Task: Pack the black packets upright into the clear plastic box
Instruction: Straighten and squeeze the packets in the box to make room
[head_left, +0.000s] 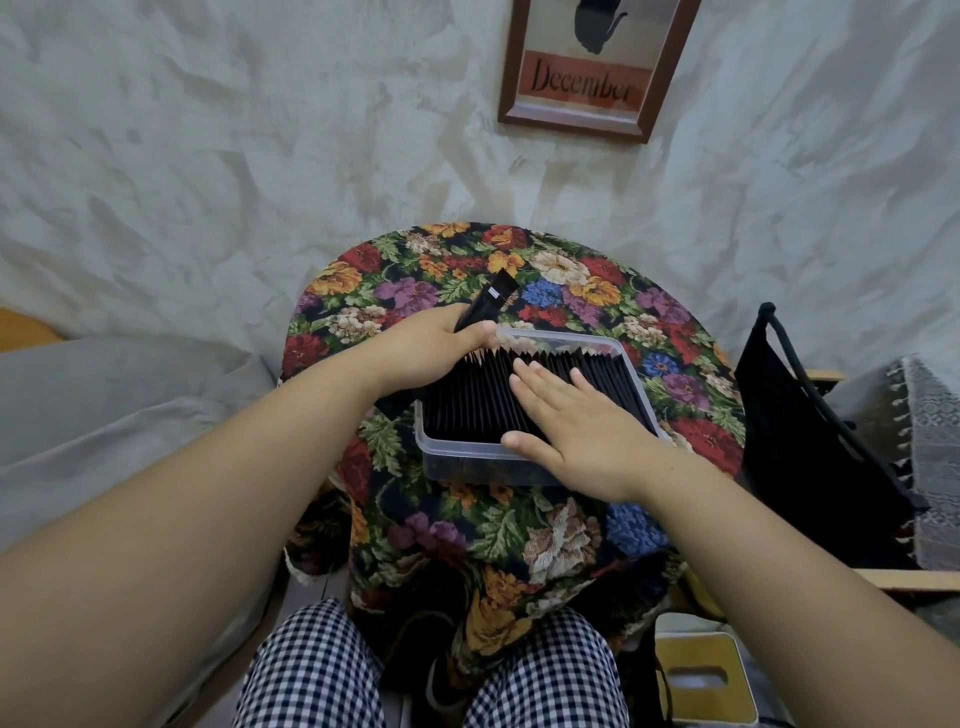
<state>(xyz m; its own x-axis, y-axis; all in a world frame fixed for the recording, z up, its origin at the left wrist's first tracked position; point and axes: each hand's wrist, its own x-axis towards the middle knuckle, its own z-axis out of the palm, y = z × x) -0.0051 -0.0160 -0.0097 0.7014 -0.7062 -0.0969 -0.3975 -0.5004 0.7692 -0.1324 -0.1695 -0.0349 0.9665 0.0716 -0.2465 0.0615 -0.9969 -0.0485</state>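
Crinkled white wall at the back, a wood-framed "December" print hanging on it, and below sits a round table under a heavy woven floral cloth, all reds, purples and golds. Centre of the cloth: the clear plastic box, rectangular, soft rounded corners, its frosted wall showing dark shapes inside. It's crammed with black packets standing on edge, their thin tops making a pleated, ribbed row right across the box. Right hand lies flat over that row at the near right side, fingers straight and slightly spread, pads resting on the packet tops, thumb out along the near rim, gripping nothing. Left hand is at the far left corner of the box, fingers curled round one glossy black packet; its flat, narrow end juts up and away past the knuckles, tilted, a small pale label on it, clear of the box. Checked trousers at the bottom edge
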